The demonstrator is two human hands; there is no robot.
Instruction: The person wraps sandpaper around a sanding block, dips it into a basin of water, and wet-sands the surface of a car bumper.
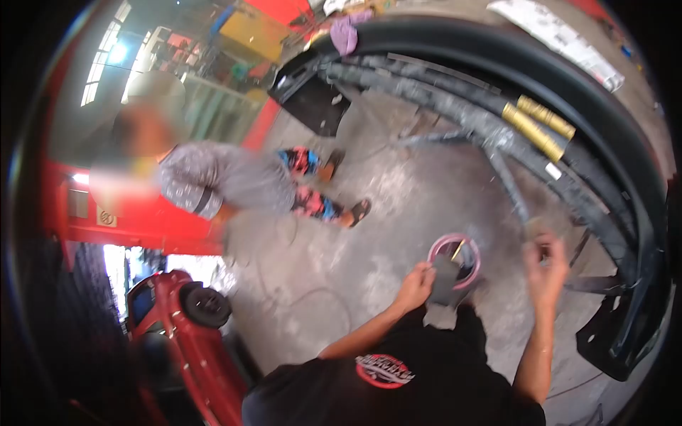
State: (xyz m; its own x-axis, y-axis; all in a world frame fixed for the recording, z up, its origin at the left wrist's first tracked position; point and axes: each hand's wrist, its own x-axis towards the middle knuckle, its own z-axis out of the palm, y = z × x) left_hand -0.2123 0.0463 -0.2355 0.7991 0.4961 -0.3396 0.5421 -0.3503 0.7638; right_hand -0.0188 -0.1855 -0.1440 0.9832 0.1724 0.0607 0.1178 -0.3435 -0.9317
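Above a scuffed workshop floor (383, 245), we pinch a grey piece (445, 284) with the fingers of our left hand (414, 290), just beside a pink ring (477, 264). Our right hand (547, 268) is raised near a black bumper (597, 110); blur means we cannot tell whether its fingers grip anything. Loosening our pinch could drop the piece; a careless right-arm swing could jolt the bumper.

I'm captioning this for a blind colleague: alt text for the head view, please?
The wearer's left hand is at a grey piece and a pink ring; the right hand is out near a large curved black bumper on a stand. Across the floor are another person and a red car.
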